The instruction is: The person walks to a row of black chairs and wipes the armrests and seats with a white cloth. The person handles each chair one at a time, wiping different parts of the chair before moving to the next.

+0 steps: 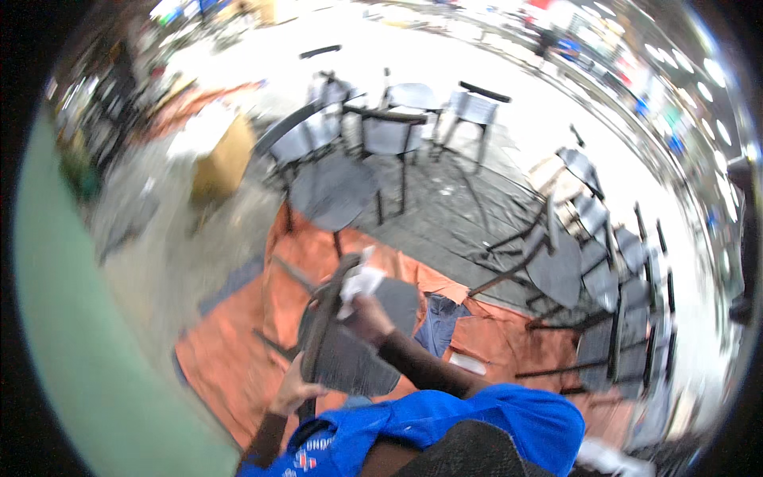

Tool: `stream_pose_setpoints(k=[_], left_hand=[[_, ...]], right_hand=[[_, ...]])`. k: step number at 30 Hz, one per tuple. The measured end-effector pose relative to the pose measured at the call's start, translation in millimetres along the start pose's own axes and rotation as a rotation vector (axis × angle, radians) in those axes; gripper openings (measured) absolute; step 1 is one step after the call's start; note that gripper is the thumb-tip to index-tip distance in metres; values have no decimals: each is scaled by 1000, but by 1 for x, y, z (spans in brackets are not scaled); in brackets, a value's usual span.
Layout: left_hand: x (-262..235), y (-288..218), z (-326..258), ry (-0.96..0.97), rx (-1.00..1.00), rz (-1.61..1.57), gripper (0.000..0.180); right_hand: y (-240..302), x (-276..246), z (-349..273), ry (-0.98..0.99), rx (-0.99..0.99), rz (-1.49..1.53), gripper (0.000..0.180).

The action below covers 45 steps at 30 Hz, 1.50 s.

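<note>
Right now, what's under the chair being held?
Orange sheeting shows around the chair, with blue material to its right. Whatever's directly beneath the chair is covered.

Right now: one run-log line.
left hand: gripping dark-framed, grey-seated chair | right hand: holding crumpled white cloth or paper by backrest | under chair: orange sheet

Flr (155,270) w/ orange sheet (218,358) & dk gray sheet (437,219), blk chairs (334,191) atop.
</note>
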<state>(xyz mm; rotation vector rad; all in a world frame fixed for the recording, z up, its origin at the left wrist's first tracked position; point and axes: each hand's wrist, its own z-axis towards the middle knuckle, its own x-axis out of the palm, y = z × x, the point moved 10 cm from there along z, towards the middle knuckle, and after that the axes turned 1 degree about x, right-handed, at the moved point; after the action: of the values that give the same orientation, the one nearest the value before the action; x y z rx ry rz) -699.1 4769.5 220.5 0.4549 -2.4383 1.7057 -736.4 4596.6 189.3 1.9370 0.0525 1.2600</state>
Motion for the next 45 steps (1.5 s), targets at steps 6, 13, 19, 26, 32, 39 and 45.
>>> stream_pose_setpoints(k=[6,13,19,26,32,39,45], left_hand=[[-52,16,53,-90,-1,293,70],[-119,19,139,-263,-108,133,24],[-189,-2,114,-200,-261,34,17],[-441,-38,49,-708,-199,778,47],[-537,-49,-75,-1227,-166,1120,59],[-535,-28,9,-1358,-236,1180,60],[-261,193,259,-74,-287,984,55]], right_hand=[[-12,-14,32,-79,95,-23,43],[94,-160,-86,-331,-228,-523,40],[50,-285,-279,-805,-223,-735,37],[-90,-358,-376,-1242,3,-81,27],[-105,-366,-349,-1141,50,-158,27],[-34,-354,-343,-1138,-17,-1229,46],[-40,-332,-360,-1242,82,-1341,24]])
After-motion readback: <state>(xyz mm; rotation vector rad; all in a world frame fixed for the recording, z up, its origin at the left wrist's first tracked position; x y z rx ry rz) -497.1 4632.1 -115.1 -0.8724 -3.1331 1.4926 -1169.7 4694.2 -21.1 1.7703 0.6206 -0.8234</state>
